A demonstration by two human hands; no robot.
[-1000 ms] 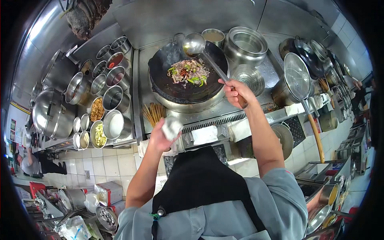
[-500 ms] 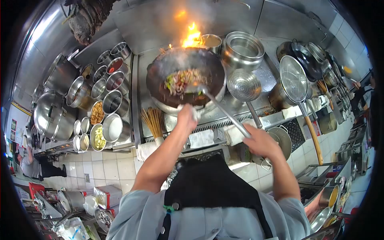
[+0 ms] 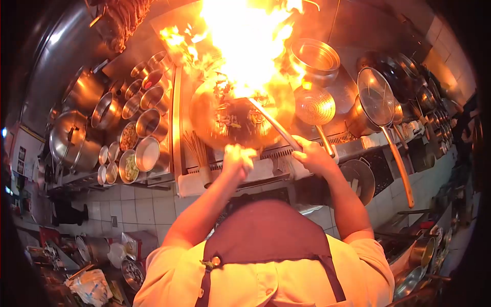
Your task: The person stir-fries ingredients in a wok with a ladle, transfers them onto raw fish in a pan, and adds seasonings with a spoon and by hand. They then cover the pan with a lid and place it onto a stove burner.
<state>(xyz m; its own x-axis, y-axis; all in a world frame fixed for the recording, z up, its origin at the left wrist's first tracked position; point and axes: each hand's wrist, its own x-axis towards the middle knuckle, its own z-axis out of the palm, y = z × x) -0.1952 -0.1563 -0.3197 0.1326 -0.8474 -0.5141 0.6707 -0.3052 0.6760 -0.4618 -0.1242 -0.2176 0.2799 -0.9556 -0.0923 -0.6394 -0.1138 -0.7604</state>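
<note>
Ladle (image 3: 275, 124) slants forward-left from the right hand (image 3: 314, 155) toward bright flames (image 3: 245, 43).

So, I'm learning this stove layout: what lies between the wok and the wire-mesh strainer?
The head view shows a perforated skimmer beside the wok, then part of a metal pot by the wire-mesh strainer.
</note>
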